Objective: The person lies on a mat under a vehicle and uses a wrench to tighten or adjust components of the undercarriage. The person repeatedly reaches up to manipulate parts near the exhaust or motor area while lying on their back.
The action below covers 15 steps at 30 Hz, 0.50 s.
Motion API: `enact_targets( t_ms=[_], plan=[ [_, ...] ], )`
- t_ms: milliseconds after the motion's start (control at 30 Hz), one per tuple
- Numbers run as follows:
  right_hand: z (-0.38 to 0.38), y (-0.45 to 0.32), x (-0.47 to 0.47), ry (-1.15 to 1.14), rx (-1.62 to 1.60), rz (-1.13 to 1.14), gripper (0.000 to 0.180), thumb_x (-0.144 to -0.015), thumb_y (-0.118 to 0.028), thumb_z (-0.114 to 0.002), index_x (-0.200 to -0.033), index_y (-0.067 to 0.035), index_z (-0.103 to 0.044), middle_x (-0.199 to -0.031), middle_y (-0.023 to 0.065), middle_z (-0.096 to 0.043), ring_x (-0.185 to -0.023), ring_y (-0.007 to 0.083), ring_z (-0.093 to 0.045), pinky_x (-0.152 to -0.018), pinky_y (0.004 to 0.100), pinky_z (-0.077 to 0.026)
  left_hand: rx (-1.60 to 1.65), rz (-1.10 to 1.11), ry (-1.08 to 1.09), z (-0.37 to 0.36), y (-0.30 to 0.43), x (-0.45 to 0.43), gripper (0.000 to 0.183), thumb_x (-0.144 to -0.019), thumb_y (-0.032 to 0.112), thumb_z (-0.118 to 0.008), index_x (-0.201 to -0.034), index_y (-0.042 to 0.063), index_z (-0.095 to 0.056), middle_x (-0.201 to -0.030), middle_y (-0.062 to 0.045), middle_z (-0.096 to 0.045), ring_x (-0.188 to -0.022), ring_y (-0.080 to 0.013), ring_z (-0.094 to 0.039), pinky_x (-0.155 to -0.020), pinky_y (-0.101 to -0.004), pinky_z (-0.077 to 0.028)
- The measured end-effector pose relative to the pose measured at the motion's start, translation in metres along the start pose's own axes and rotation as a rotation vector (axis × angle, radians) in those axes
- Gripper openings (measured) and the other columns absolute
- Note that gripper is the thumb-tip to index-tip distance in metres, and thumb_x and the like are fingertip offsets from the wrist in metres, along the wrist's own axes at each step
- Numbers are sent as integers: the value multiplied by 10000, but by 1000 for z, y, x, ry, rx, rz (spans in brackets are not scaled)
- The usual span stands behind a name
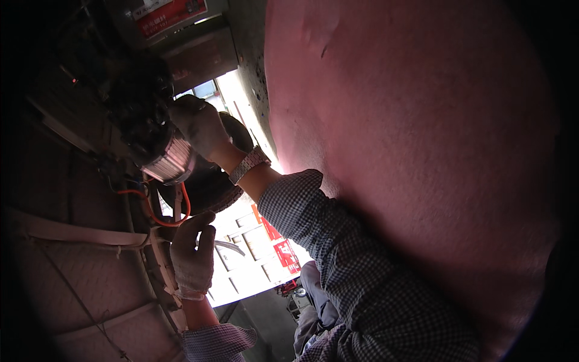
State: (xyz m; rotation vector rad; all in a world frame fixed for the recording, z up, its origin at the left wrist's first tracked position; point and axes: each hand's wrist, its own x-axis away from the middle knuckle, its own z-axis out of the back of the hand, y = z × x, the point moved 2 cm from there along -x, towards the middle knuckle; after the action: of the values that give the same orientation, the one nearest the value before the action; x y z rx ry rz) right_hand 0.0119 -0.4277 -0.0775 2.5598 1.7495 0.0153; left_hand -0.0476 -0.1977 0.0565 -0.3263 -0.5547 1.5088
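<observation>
My left hand (194,255), in a pale knit glove, is raised below an orange hose (174,223) with thumb and forefinger apart. A thin grey curved strip (230,246) shows beside it; whether the hand holds it is unclear. My right hand (201,129), also gloved and with a metal-band watch (249,164) on the wrist, reaches to a dark mechanical assembly (140,108). Its fingers are lost in shadow there. Just below that hand is a ribbed, light-coloured cylindrical part (172,160) of the assembly. Behind lies a round black thing resembling a tyre (212,185).
A large, smooth reddish surface (416,135) fills the right side, close to my right arm. Pale panels with straps or bars (90,233) stand at left. A red-and-white printed label (169,18) is at the top. Bright light comes through a gap, with red-printed white panels (285,253) beyond.
</observation>
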Motion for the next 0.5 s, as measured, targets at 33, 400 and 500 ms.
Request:
enact_targets(
  t_ms=[33,400,500],
  plan=[
    [1,3,-1,36,-55,32,222,-1059,-216,-671,-1177,-28,-677,-902,26,-706,-796,130,-674,-731,271,-564,18,-29,-11,-2,1,1,245,-979,31,-665,-1206,3,-753,-1169,-141,-766,-1097,-260,-727,-974,-366,-574],
    [5,-44,7,70,-475,-294,147,-1039,-130,-697,-1159,-49,-670,-953,12,-714,-751,97,-677,-632,282,-546,-14,-32,-98,-29,-12,23,249,-964,71,-724,-1204,17,-760,-1158,-155,-757,-1083,-300,-733,-961,-396,-590],
    [2,-41,7,72,-502,-287,169,-1028,-124,-715,-1145,-11,-668,-963,47,-740,-798,104,-700,-708,279,-575,-33,-30,-122,-31,-7,20,252,-967,73,-722,-1210,18,-759,-1165,-160,-758,-1084,-299,-734,-957,-393,-592]
  ],
)
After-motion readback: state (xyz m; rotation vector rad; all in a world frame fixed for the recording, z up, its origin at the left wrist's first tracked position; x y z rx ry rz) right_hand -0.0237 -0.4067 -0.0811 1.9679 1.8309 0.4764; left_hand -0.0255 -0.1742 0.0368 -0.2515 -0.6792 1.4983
